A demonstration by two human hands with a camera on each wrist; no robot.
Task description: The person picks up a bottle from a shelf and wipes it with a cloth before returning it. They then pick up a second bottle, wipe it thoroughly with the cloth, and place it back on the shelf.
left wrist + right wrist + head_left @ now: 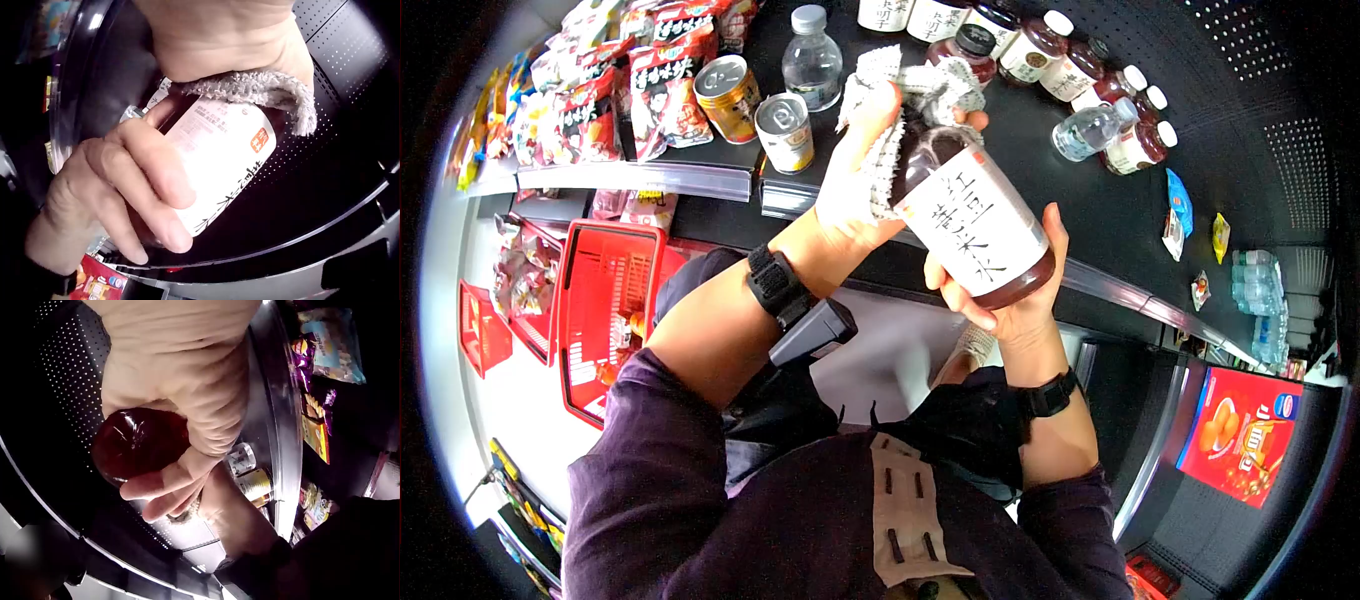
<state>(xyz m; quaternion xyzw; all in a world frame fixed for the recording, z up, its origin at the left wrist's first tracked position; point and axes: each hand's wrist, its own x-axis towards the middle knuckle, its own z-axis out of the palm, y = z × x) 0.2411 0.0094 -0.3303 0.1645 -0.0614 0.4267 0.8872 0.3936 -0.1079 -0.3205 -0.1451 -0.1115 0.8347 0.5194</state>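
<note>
A bottle of dark red drink with a white label of black characters is held tilted in front of the body, neck toward the shelf. My right hand grips it near the base, fingers curled round its side in the left wrist view. Over its neck end, my left hand holds a black-and-white checked cloth, which wraps the upper part and hides the cap. Grey fuzzy cloth lies against the label's upper edge in the left wrist view. The bottle's rounded base shows dark red beneath my right palm.
On the black shelf stand two cans, a clear water bottle and snack bags. Several similar drink bottles line the back. Red baskets are at the left; a red box sits lower right.
</note>
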